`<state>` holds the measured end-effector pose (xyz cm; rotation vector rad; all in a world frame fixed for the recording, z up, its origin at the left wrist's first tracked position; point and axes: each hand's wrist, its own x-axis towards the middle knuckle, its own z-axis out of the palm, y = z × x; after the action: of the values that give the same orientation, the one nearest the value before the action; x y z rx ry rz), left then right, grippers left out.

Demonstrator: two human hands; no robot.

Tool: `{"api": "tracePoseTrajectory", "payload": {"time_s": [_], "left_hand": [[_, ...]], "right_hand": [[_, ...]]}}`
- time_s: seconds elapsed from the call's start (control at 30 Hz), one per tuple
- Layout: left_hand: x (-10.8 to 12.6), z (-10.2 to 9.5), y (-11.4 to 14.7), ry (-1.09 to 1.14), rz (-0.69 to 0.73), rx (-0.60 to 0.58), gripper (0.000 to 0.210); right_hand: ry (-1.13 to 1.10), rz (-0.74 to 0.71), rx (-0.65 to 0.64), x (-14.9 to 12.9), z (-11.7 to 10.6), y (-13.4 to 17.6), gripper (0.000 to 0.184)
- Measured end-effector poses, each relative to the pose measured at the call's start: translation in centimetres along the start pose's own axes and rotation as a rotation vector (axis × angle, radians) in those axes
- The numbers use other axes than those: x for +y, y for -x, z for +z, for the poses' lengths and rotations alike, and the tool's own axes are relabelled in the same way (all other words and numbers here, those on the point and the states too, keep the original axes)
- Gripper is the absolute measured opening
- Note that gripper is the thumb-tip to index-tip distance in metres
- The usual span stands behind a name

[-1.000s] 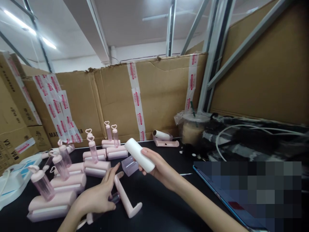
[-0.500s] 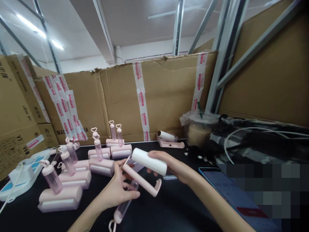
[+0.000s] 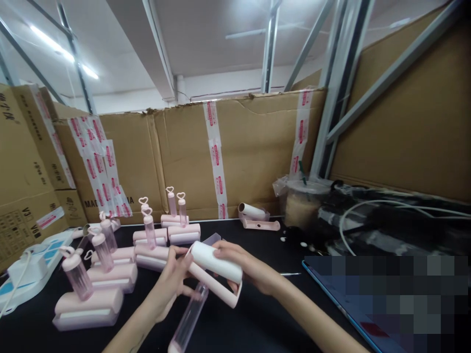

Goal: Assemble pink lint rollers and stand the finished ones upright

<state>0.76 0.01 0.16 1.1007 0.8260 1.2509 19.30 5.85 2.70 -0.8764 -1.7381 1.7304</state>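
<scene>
My left hand (image 3: pixel 180 272) is closed round the near end of a pink lint roller frame (image 3: pixel 215 287), whose clear handle (image 3: pixel 190 314) slants down toward the bottom edge. In my right hand (image 3: pixel 235 262) is a white sticky-paper roll (image 3: pixel 217 262), gripped from the right with the thumb on top. The roll lies against the frame, between its two end arms; whether it is seated there is hidden by my fingers. Behind the roll a translucent cover (image 3: pixel 217 239) shows in part.
Several assembled pink lint rollers (image 3: pixel 88 309) stand at the left, beside a power strip (image 3: pixel 47 264). Farther back are a loose roll and pink part (image 3: pixel 261 224) and a drink cup (image 3: pixel 303 203). At the right lie a phone (image 3: pixel 331 289) and a white cable (image 3: pixel 344 220). Cardboard (image 3: pixel 253 147) walls the back.
My right hand has brought the white roll left and down, from above the pink frame to against it between the end arms. My left hand still holds the frame.
</scene>
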Motion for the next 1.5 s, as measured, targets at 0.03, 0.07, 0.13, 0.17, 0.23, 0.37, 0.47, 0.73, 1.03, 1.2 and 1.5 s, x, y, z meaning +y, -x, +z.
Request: {"api": "tracePoseTrajectory", "payload": {"time_s": [0.03,0.07,0.13,0.17,0.23,0.37,0.47,0.73,1.03,1.2,1.5], "left_hand": [[0.2,0.1,0.1,0.029,-0.029,0.025,0.037],[0.2,0.3,0.2,0.048,-0.055,0.043,0.036],[0.1,0.5,0.3,0.037,-0.098,0.07,0.042],[0.0,0.5,0.3,0.007,-0.113,0.082,0.046],[-0.4,0.5,0.0,-0.068,-0.134,0.104,0.049],[-0.6,-0.1,-0.6,-0.069,-0.104,0.178,0.046],[-0.2,-0.7,-0.9,0.003,-0.035,0.248,0.046],[-0.1,-1.8,-1.1,0.107,-0.068,0.224,0.039],[-1.2,-1.5,-1.8,0.27,-0.172,0.21,0.039],[-1.5,-1.6,-1.9,0.311,-0.233,0.211,0.037],[-1.3,-1.8,-1.6,0.211,-0.104,0.214,0.035]], "right_hand": [[0.025,-0.019,0.018,0.2,0.4,-0.1,0.029],[0.055,-0.043,0.041,0.4,0.7,-0.3,0.028],[0.108,-0.101,0.082,0.9,1.6,-0.4,0.025],[0.126,-0.119,0.091,1.1,1.9,-0.5,0.024],[0.137,-0.116,0.098,1.5,2.3,-0.4,0.03],[0.009,-0.102,0.114,1.9,1.6,-0.5,0.049],[-0.073,-0.069,0.075,2.2,1.0,-1.0,0.053],[-0.311,-0.161,0.032,2.9,2.3,-1.2,0.036],[-0.346,-0.124,0.029,3.0,2.6,-1.2,0.04],[-0.379,-0.083,0.071,2.4,2.6,-1.1,0.038],[-0.272,-0.077,0.102,2.2,2.2,-0.9,0.041]]}}
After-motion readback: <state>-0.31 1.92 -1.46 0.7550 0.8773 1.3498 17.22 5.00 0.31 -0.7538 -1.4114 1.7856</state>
